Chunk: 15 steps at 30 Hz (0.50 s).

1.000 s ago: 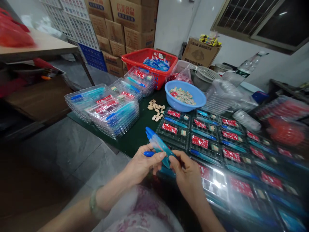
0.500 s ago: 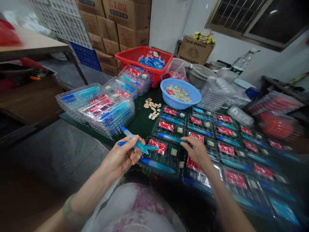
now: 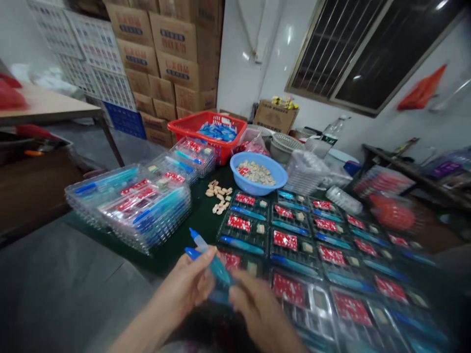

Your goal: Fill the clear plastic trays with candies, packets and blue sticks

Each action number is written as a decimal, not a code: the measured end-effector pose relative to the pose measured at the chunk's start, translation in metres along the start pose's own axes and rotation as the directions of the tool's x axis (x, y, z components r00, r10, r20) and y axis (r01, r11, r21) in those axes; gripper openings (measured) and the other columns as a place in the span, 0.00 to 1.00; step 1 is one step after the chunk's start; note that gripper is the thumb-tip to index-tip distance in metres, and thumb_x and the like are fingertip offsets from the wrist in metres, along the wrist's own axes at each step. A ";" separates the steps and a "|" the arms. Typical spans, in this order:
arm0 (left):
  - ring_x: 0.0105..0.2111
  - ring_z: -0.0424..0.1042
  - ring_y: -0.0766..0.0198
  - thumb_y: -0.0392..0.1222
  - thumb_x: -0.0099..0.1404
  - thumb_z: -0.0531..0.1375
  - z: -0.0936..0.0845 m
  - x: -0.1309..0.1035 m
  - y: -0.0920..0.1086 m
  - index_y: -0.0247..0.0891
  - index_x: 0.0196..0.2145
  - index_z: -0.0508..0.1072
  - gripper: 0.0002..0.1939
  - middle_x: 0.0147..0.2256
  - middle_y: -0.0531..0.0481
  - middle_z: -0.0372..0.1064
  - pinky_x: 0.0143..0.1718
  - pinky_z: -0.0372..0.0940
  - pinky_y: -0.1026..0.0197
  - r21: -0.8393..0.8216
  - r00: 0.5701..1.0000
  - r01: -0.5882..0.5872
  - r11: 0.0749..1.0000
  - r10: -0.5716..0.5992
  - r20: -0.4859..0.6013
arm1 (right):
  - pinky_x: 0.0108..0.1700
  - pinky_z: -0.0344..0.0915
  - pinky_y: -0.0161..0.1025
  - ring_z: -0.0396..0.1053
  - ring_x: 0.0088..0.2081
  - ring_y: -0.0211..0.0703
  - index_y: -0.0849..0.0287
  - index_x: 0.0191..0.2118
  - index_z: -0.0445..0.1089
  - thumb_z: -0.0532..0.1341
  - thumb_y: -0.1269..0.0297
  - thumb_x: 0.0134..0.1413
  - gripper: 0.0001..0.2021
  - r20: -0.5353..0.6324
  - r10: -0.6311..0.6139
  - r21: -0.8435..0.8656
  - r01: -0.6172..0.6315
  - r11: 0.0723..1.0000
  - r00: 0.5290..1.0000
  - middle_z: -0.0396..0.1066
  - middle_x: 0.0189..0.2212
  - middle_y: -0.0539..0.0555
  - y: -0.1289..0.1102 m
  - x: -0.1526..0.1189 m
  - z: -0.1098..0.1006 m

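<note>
My left hand (image 3: pixel 195 279) is closed around two blue-and-teal pen-shaped plastic pieces (image 3: pixel 218 268), their dark blue ends pointing up and left. Right at their lower tips is my right hand (image 3: pixel 257 304), smeared by motion; whether its fingers grip a tip I cannot tell. Beneath and beside the hands lie rows of clear plastic trays (image 3: pixel 263 247). Many trays hold a red white-dotted packet (image 3: pixel 285 240), a small pale block (image 3: pixel 307 246) and a similar blue piece (image 3: pixel 243 245). The tray just behind my fingers is partly hidden.
Stacked filled trays (image 3: pixel 147 206) stand at the left. Loose pale pieces (image 3: pixel 220 193) lie beside a blue basin (image 3: pixel 277 174) of small blocks. A red basket (image 3: pixel 184 125) holds blue pieces. A bottle (image 3: pixel 333 130) and cartons (image 3: pixel 176 44) stand farther back.
My right hand has left the blue piece in a tray and moved left to the pieces in my left hand. The camera view has tilted up, so the table sits lower.
</note>
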<state>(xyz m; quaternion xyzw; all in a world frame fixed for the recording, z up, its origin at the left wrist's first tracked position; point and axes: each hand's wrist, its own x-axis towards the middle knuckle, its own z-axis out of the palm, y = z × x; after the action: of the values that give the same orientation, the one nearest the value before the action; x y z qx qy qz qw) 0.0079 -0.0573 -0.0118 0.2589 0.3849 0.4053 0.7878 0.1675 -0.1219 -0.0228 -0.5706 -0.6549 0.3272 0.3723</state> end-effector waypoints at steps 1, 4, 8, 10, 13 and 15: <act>0.13 0.52 0.78 0.46 0.56 0.61 0.003 0.003 -0.004 0.34 0.27 0.68 0.11 0.17 0.57 0.57 0.12 0.47 0.74 0.006 1.000 -0.001 1.000 0.001 0.004 | 0.31 0.61 0.32 0.66 0.28 0.39 0.55 0.40 0.69 0.51 0.56 0.58 0.12 -0.001 0.009 0.040 -0.009 0.999 1.000 0.69 0.27 0.50 0.002 -0.003 0.006; 0.11 0.48 0.78 0.48 0.55 0.61 0.011 0.009 -0.011 0.34 0.28 0.68 0.12 0.16 0.57 0.57 0.11 0.42 0.72 0.062 0.999 -0.008 0.998 0.005 0.052 | 0.20 0.54 0.29 0.58 0.17 0.34 0.58 0.31 0.67 0.50 0.51 0.57 0.17 -0.009 0.067 0.199 -0.064 0.978 0.998 0.61 0.16 0.47 0.010 -0.007 0.017; 0.11 0.50 0.77 0.51 0.55 0.60 0.023 0.009 -0.013 0.32 0.28 0.68 0.16 0.16 0.54 0.60 0.10 0.40 0.71 0.186 0.986 -0.102 0.977 0.074 0.150 | 0.18 0.50 0.28 0.53 0.16 0.31 0.60 0.28 0.63 0.50 0.51 0.58 0.17 0.014 0.123 0.399 -0.119 0.909 0.992 0.57 0.15 0.45 0.004 -0.008 0.013; 0.11 0.52 0.76 0.50 0.56 0.60 0.030 0.008 -0.011 0.32 0.29 0.68 0.15 0.17 0.53 0.61 0.11 0.42 0.71 0.223 0.976 -0.155 0.962 0.113 0.188 | 0.21 0.53 0.29 0.56 0.19 0.32 0.61 0.31 0.63 0.51 0.54 0.58 0.15 -0.019 0.124 0.418 -0.105 0.903 0.992 0.58 0.18 0.46 -0.005 -0.010 0.005; 0.11 0.53 0.75 0.49 0.58 0.58 0.037 0.006 -0.010 0.32 0.29 0.69 0.15 0.15 0.54 0.60 0.11 0.44 0.71 0.281 0.957 -0.202 0.938 0.128 0.259 | 0.33 0.59 0.31 0.63 0.30 0.36 0.60 0.38 0.65 0.52 0.59 0.58 0.10 -0.126 0.086 0.341 -0.039 0.939 0.988 0.65 0.28 0.49 -0.014 -0.011 -0.005; 0.11 0.53 0.74 0.49 0.59 0.57 0.040 0.006 -0.012 0.32 0.29 0.69 0.15 0.14 0.54 0.60 0.11 0.44 0.71 0.323 0.946 -0.237 0.916 0.141 0.293 | 0.36 0.59 0.31 0.64 0.33 0.37 0.59 0.38 0.65 0.53 0.60 0.58 0.09 -0.184 0.071 0.269 -0.019 0.963 0.980 0.67 0.31 0.50 -0.014 -0.010 -0.008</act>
<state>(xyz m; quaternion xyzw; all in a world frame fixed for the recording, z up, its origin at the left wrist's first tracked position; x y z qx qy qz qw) 0.0485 -0.0631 0.0000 0.4840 0.3162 0.3662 0.7292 0.1679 -0.1339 -0.0074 -0.5591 -0.5530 0.3638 0.4992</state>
